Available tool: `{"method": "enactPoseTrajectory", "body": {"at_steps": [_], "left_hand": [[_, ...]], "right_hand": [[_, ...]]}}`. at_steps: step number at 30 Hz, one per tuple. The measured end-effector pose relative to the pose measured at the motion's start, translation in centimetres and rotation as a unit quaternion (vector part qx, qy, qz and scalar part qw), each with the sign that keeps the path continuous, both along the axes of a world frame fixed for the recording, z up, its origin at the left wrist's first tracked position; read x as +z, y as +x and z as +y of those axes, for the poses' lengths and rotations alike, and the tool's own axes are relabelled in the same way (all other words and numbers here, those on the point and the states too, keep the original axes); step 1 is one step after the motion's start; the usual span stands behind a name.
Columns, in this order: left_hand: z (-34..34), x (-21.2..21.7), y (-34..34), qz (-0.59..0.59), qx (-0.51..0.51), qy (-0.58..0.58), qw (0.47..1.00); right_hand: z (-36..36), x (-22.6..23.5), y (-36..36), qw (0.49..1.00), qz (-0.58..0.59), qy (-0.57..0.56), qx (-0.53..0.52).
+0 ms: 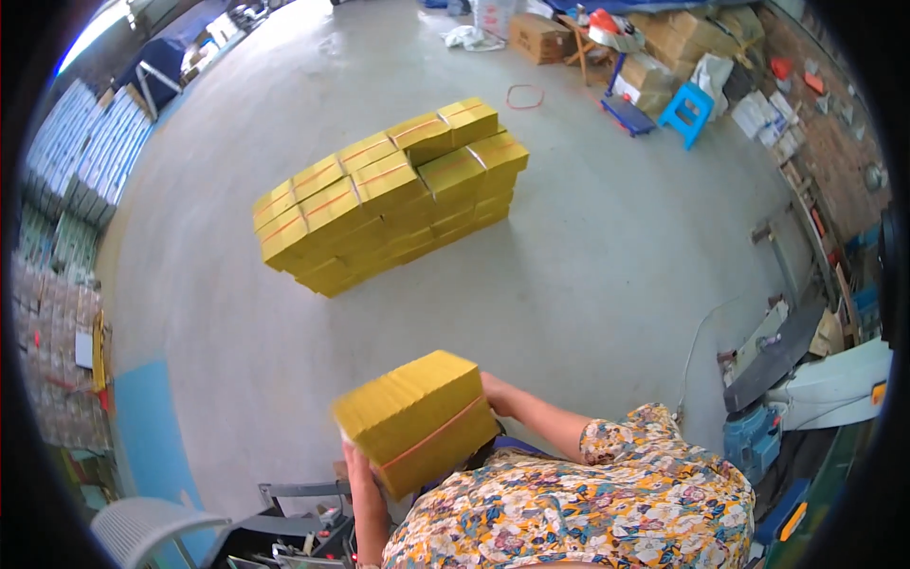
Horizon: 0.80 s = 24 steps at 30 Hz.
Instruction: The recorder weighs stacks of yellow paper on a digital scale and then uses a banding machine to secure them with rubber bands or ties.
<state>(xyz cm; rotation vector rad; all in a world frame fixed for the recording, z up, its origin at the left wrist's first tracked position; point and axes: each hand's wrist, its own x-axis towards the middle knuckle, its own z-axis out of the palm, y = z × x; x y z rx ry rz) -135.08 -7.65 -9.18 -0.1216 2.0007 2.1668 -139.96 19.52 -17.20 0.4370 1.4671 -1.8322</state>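
A bulky yellow bundle (412, 431), block-shaped with ridged layered sides and a red band across it, is held up in front of my body. My left hand (354, 457) grips its left end, and my right hand (493, 391) grips its right end. The fingers of both hands are partly hidden by the bundle. Farther ahead on the floor stands a stack of similar yellow bundles (351, 223), laid in rows and several layers high, with red bands on the tops.
Grey floor (607, 275) surrounds the stack. A blue stool (687, 114), a blue trolley (627, 116) and cardboard boxes (542, 38) stand at the far right. Machinery (758, 441) is close on my right. A grey chair (152, 526) is at near left; stacked goods (62, 351) line the left.
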Motion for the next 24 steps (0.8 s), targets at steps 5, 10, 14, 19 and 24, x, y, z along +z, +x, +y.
{"method": "enactPoseTrajectory", "body": {"at_steps": [5, 10, 14, 19, 24], "left_hand": [[6.2, 2.8, -12.5, -0.091, -0.054, 0.031, 0.994], [8.3, -0.3, -24.8, -0.085, -0.195, 0.000, 0.977], [11.4, -2.0, -35.2, -0.078, -0.294, 0.003, 0.953], [16.6, -2.5, -46.9, -0.062, -0.311, -0.015, 0.948], [21.2, -6.0, -57.0, -0.129, -0.239, 0.075, 0.959]], "right_hand": [[6.9, -5.7, -7.2, 0.980, -0.011, -0.070, -0.185], [11.9, -2.4, -17.1, 0.957, -0.028, -0.056, -0.285], [15.6, -3.5, -22.9, 0.951, 0.031, -0.029, -0.305], [19.5, -5.4, -32.6, 0.952, -0.005, 0.012, -0.307], [24.2, -8.1, -44.7, 0.966, -0.038, 0.049, -0.250]]}}
